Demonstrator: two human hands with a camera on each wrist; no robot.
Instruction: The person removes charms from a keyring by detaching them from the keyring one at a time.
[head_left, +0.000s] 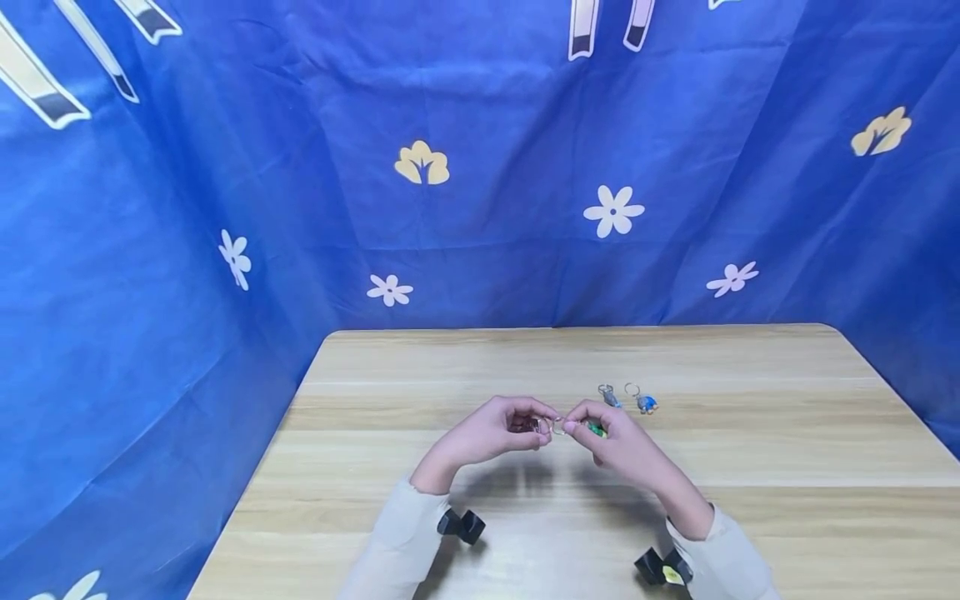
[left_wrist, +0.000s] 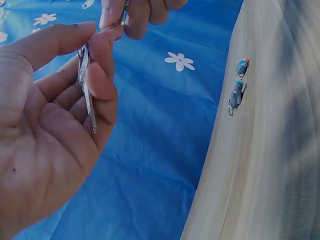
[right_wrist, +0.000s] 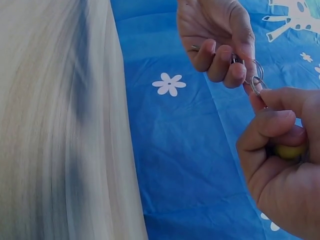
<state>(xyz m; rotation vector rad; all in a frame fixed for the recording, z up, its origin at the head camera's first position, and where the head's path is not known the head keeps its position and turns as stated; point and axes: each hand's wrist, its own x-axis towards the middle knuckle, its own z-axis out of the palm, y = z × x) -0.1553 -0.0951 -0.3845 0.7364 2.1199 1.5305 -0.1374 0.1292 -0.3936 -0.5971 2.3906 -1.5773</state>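
Observation:
In the head view my left hand (head_left: 491, 432) and right hand (head_left: 621, 443) meet above the table. The left hand holds silver keys (left_wrist: 90, 105) against its curled fingers, with thumb and index finger pinched at their top. From that hand a metal split ring (right_wrist: 259, 69) sticks out and meets a smaller loop (right_wrist: 255, 85) at the right fingertips. My right hand pinches the keychain by that loop. Its charm shows green (head_left: 597, 429) in the head view and yellow (right_wrist: 291, 151) inside the curled fingers in the right wrist view; the rest is hidden.
Beyond the right hand, two more keychains lie on the wooden table (head_left: 390, 375): a grey-blue one (head_left: 610, 397) and a blue one with orange bits (head_left: 646, 404). A blue patterned cloth (head_left: 495, 208) hangs behind the table and along its sides.

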